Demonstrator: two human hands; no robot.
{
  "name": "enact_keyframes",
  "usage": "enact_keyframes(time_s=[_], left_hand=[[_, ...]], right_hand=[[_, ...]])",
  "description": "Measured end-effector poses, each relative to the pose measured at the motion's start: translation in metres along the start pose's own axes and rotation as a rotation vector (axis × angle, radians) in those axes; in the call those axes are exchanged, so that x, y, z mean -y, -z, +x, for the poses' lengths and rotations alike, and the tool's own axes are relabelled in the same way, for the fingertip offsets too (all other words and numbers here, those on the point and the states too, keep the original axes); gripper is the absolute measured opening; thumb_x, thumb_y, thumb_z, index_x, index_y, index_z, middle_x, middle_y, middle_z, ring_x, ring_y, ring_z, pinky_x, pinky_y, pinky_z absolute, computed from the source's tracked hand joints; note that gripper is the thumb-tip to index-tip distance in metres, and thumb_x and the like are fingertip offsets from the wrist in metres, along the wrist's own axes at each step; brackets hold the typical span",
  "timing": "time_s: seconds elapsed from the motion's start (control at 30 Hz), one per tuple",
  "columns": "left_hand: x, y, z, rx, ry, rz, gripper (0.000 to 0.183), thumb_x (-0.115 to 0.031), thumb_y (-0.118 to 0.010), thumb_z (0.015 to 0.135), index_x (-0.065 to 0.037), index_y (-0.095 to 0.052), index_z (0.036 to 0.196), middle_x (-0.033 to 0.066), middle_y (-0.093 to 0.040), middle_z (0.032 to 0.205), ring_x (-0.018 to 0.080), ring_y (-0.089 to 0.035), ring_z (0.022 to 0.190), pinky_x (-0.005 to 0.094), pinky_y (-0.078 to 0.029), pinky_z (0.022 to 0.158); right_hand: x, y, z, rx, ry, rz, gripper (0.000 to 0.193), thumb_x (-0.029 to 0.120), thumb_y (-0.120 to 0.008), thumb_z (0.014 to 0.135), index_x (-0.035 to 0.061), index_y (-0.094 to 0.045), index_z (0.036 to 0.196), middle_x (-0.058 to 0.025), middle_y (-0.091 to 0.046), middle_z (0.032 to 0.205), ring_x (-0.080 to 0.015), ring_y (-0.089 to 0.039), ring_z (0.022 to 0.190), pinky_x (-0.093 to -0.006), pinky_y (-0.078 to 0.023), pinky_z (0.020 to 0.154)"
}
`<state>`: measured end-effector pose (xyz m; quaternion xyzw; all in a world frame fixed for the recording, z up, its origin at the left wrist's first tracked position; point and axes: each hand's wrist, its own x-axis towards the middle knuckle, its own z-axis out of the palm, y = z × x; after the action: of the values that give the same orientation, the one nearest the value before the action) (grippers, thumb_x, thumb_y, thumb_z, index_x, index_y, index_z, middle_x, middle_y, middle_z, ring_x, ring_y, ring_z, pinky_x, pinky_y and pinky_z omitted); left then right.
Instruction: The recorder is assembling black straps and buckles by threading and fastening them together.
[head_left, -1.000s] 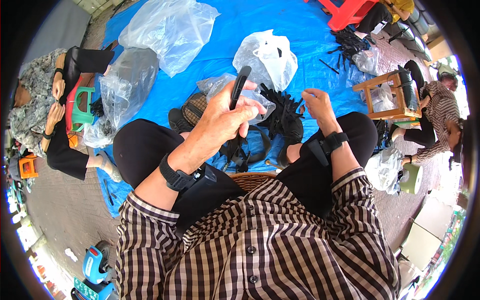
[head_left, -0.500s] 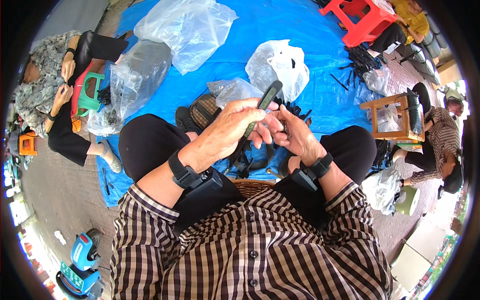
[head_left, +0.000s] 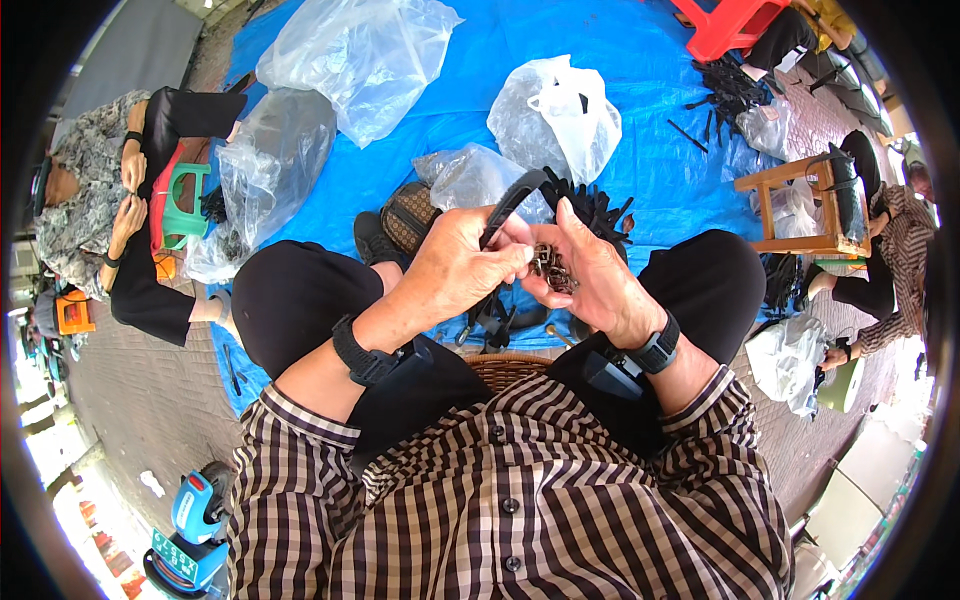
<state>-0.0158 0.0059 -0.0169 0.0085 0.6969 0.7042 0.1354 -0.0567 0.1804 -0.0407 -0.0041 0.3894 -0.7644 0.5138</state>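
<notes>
My left hand [head_left: 452, 252] grips a black strap [head_left: 511, 203], which bends over in an arch above my fingers. The thumb and fingertips of that hand reach to the edge of my right palm. A heap of small dark metal pieces [head_left: 552, 268] lies in my right hand [head_left: 602, 280], which is cupped around them with the palm up. Whether my left fingertips also pinch one of the pieces, I cannot tell. Below and behind my hands lie more black straps [head_left: 590, 208], partly covered by my fingers.
On the blue tarp [head_left: 420, 150] lie clear plastic bags [head_left: 360, 70], a white plastic bag [head_left: 560, 110] and a brown patterned bag [head_left: 408, 217]. A wicker basket [head_left: 505, 371] is close to my lap. A wooden stool [head_left: 800, 205] stands right; other people sit on both sides.
The black strap, upright and straight before, is now bent over. My right hand has turned and opened into a cup, showing the metal pieces. The view has shifted slightly.
</notes>
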Motion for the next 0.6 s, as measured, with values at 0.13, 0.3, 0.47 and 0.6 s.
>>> enact_keyframes(time_s=[0.13,0.3,0.47,0.6], left_hand=[[0.0020,-0.0009,-0.0047,-0.005,0.064,0.094,0.013,-0.003,-0.059,0.083,0.003,-0.058,0.093,0.0044,-0.061,0.080,0.0098,-0.059,0.070,0.0241,-0.048,0.065],[0.0002,-0.0011,-0.0074,0.013,0.045,0.226,0.019,-0.003,-0.059,0.080,0.006,-0.058,0.097,0.0059,-0.060,0.076,0.0090,-0.059,0.068,0.0244,-0.048,0.063],[-0.0036,-0.0062,-0.0087,0.021,-0.004,0.295,0.018,-0.004,-0.059,0.077,0.006,-0.059,0.092,0.0093,-0.059,0.067,0.0085,-0.056,0.061,0.0262,-0.046,0.057],[0.0054,-0.0005,-0.0064,0.037,0.002,0.215,0.010,-0.004,-0.057,0.080,0.004,-0.058,0.086,0.0069,-0.058,0.066,0.0108,-0.059,0.063,0.0258,-0.046,0.058]], right_hand=[[0.0010,-0.0085,-0.0014,-0.079,-0.017,-0.036,0.068,0.060,-0.030,0.090,-0.0020,-0.051,0.109,-0.0030,-0.053,0.083,-0.0087,-0.044,0.063,-0.0195,-0.028,0.046],[0.0005,-0.0120,-0.0048,-0.062,0.002,0.007,0.060,0.056,-0.034,0.091,0.0003,-0.054,0.102,-0.0046,-0.055,0.084,-0.0093,-0.045,0.062,-0.0201,-0.029,0.044],[-0.0067,-0.0036,0.0003,-0.110,-0.055,-0.014,0.055,0.052,-0.038,0.091,0.0006,-0.055,0.096,-0.0023,-0.051,0.073,-0.0099,-0.047,0.062,-0.0206,-0.030,0.046],[-0.0044,-0.0070,-0.0013,-0.062,0.002,0.049,0.049,0.048,-0.040,0.092,0.0020,-0.056,0.089,-0.0033,-0.054,0.072,-0.0100,-0.048,0.060,-0.0192,-0.032,0.044]])
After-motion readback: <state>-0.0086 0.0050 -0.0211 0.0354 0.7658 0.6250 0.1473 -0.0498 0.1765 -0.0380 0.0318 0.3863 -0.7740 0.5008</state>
